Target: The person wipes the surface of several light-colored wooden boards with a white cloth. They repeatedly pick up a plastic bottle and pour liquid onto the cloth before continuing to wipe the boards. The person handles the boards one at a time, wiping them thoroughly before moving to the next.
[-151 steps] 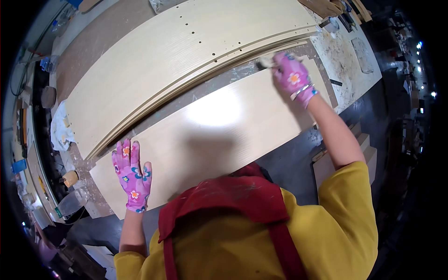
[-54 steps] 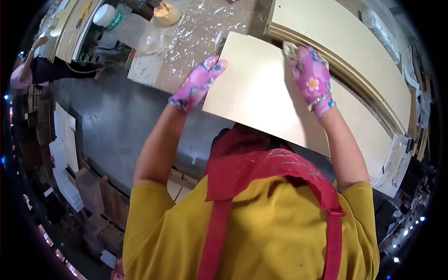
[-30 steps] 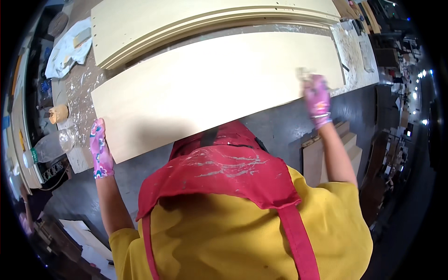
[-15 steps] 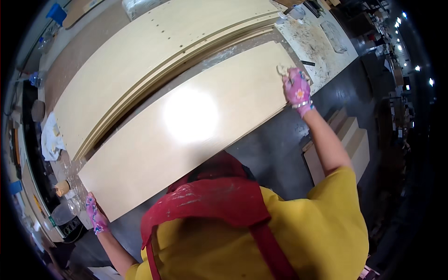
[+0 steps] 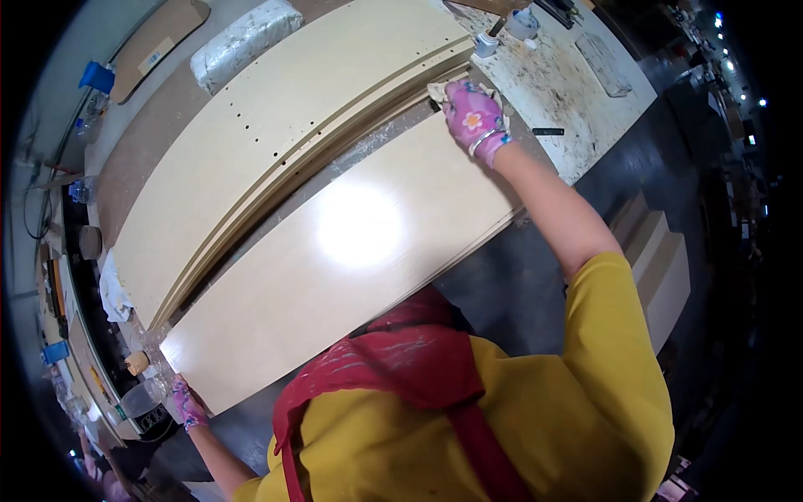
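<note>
A long pale wooden board [image 5: 276,309] lies slantwise across the workbench in front of me, a bright light reflected in its surface. More board edges show beneath its near side. My right hand [image 5: 475,121], in a pink flowered glove, is closed on a crumpled beige rag [image 5: 437,92] at the far right corner of the board. At the board's left end, my left hand [image 5: 189,404], gloved alike, grips the short edge; its thumb and fingers show only in part.
Beyond the board lies a stack of pale panels [image 5: 192,201] with drilled holes. A stained white surface [image 5: 544,92] at the right carries a small pot [image 5: 486,44] and a black strip [image 5: 549,131]. Plastic-wrapped bundle [image 5: 242,42] sits at the back; stepped boards [image 5: 661,268] stand at right.
My right hand has moved left and away from me with the rag, from the board's right end to its far corner. My left hand stays at the left edge.
</note>
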### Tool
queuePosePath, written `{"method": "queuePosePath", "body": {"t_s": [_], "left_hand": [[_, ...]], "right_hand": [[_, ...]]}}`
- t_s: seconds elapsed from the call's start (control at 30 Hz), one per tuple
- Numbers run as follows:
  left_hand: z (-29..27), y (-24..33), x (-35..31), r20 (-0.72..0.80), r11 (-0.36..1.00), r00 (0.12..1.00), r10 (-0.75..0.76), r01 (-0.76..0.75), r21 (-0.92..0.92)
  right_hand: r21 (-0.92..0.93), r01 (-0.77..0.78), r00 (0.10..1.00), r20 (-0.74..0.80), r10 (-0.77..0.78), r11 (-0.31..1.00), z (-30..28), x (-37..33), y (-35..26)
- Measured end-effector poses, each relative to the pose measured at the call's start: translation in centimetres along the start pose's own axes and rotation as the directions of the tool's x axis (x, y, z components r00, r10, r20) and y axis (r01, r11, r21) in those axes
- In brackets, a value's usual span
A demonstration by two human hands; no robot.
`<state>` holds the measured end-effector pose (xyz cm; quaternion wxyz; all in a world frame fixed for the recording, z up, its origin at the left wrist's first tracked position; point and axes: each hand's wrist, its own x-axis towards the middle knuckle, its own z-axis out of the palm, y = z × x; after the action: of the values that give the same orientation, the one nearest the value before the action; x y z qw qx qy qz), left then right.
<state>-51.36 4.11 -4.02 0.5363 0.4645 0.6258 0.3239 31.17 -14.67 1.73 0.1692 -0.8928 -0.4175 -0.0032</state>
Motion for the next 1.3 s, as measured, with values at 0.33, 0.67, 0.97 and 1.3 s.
{"method": "queuePosePath", "body": {"t_s": [0.33, 0.67, 0.97, 1.3], "left_hand": [[5.8, 0.9, -1.0, -0.292, 0.983, 0.952, 0.087, -0.035, 0.178], [9.2, 3.9, -1.7, -0.301, 0.987, 0.953, 0.042, 0.008, 0.162], [9.1, 4.1, -2.0, -0.298, 0.995, 0.954, 0.002, 0.029, 0.100], [1.9, 2.4, 3.5, -0.118, 0.987, 0.993, -0.019, 0.037, 0.156]], "right_hand": [[0.004, 0.003, 1.000, -0.030, -0.003, 1.000, -1.1, 0.6, 3.0], [0.127, -0.324, 0.921, 0.268, 0.282, 0.937, -2.1, 3.9, 9.9], [-0.215, 0.393, 0.918, 0.034, -0.396, 0.894, -2.5, -2.9, 5.6], [0.255, -0.193, 0.957, 0.261, 0.125, 0.948, -2.2, 2.6, 8.6]]}}
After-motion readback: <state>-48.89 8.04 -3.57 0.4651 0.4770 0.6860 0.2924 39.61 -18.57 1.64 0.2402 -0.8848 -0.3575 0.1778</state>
